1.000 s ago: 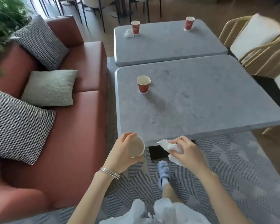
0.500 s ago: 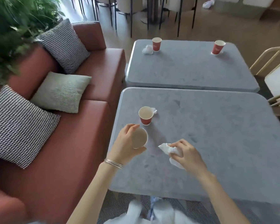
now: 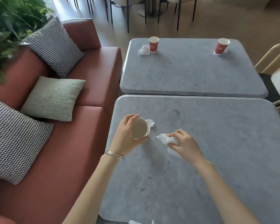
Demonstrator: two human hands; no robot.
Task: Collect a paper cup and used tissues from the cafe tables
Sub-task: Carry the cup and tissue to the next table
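Observation:
My left hand point(image 3: 124, 136) grips a paper cup point(image 3: 140, 129), tilted so its pale inside faces me, low over the left part of the near grey table point(image 3: 217, 159). A crumpled white tissue point(image 3: 150, 122) lies on the table just behind that cup. The red cup that stood there is hidden behind the held one. My right hand point(image 3: 184, 143) is closed on another crumpled white tissue point(image 3: 166, 139), a little to the right of the cup. On the far table point(image 3: 192, 75) stand a red cup point(image 3: 153, 44) with a tissue point(image 3: 144, 50) beside it and a second red cup point(image 3: 221, 46).
A red-brown sofa point(image 3: 81, 143) with checked and pale green cushions runs along the tables' left side. A leafy plant point(image 3: 11, 29) fills the top left corner. Light wooden chairs point(image 3: 278, 75) stand at the right, dark-legged chairs at the back.
I have moved forward over the near table. My left hand carried its cup onward to where the red cup stood, covering it. The right hand keeps its tissue.

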